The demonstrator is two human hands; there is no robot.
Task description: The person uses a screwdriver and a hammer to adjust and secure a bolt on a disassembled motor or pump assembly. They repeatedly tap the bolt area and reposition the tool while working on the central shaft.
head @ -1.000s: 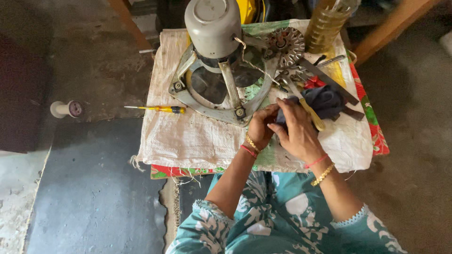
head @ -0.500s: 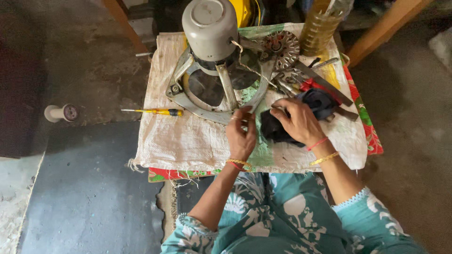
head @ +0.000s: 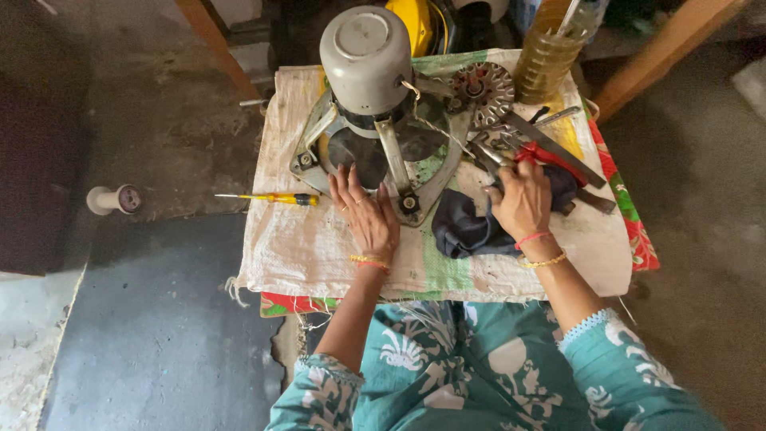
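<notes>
Since the earlier frames, both hands have been drawn apart: the left hand (head: 365, 214) has been moved off the dark cloth and laid flat, fingers spread and nothing held, on the white woven sack (head: 319, 247) at the near edge of the metal motor frame (head: 375, 156), fingertips touching the frame's rim. The right hand (head: 520, 199) has been left to the right of the frame, pressed down on the dark cloth (head: 467, 227), its fingers curled over the fabric; whether the cloth is truly gripped or only pressed cannot be told. Near of the frame, a bare strip of sack is left open up to the table's front edge, where a red and green patterned cloth (head: 287, 303) shows beneath. Left of the frame, a yellow-handled screwdriver (head: 275, 198) is laid on the sack close to its left edge, and beyond that edge a white spool (head: 112, 199) is seen on the floor. Right of the frame, red-handled pliers (head: 550, 160) and flat metal tools are crowded just beyond the right hand. On the frame, a grey domed housing (head: 365, 49) is mounted, with a toothed rotor disc (head: 482, 89) just to its right. Farther right, a bottle of yellowish liquid (head: 550, 48) is stood at the table's far edge.
</notes>
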